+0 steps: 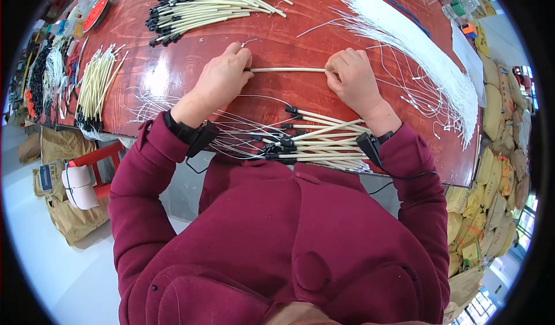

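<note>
A thin cream-coloured tube [289, 69] is stretched level between my two hands above the red table. My left hand [224, 73] is closed around its left end, where a bit of black shows at the fingers. At the other end, my right hand [352, 78] pinches the tube between thumb and fingers. Just below my hands, near the table's front edge, lies a bundle of cream tubes with black end pieces [315, 137]. White strings [231, 130] trail from that bundle to the left, under my left wrist.
A large pile of cream tubes with black ends [214, 7] lies at the back. A smaller bundle [99, 85] is at the left. White strings [416, 47] spread along the right. A dish of red bits [96, 13] sits far left; stacked sacks [491, 192] stand beyond the table's right edge.
</note>
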`<state>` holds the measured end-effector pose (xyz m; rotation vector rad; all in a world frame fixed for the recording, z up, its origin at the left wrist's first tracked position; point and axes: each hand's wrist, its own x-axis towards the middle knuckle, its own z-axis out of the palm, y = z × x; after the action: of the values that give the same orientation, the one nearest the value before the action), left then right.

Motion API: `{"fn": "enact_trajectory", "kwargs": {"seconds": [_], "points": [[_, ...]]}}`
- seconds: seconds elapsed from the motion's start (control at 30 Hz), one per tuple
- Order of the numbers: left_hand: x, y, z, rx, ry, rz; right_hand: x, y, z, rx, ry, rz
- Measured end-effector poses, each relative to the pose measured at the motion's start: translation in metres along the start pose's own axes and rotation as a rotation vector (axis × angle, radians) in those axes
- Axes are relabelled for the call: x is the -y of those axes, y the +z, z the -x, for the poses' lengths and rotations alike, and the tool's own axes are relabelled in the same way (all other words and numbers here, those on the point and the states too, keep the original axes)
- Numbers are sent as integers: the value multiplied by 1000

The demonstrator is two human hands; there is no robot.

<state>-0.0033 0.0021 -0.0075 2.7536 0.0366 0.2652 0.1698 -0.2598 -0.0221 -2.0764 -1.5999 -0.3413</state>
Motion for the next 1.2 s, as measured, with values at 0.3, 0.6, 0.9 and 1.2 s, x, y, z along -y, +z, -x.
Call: {"fn": "enact_trajectory", "kwargs": {"seconds": [0.3, 0.6, 0.9, 1.2], "points": [[-7, -44, -11, 338, -436, 929, 2, -34, 6, 44, 36, -135], [-21, -66, 12, 658, -532, 845, 40, -66, 25, 118, 58, -211], [-21, -72, 21, 559, -513, 657, 36, -75, 29, 69, 82, -148], [152, -128, 96, 164, -865, 355, 31, -128, 64, 402, 158, -257]]}}
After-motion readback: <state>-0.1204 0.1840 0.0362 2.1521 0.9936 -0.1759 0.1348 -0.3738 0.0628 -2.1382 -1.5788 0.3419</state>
